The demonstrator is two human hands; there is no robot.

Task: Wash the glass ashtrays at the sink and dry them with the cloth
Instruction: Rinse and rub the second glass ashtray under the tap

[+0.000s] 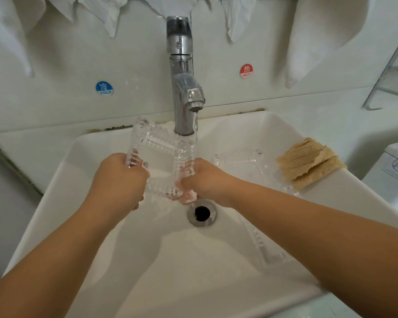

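Over the sink (62, 171), both hands hold one ashtray (161, 154) tilted beside the running tap (184, 88); left hand (120, 177) and right hand (205, 180) fingers curl round its edges. Washing under way. Second ashtray (246, 164) waits in the basin; cloth (308, 164) lies unused, drying outstanding.

The tap (182, 88) stands at the back edge of the sink (129, 260), over the basin, with the drain (202, 214) in front of it. Above the drain, between the left hand (120, 180) and right hand (205, 180), is an ashtray (161, 152). A second ashtray (241, 161) lies in the basin toward the right edge, where the cloth (308, 162) rests on the rim.
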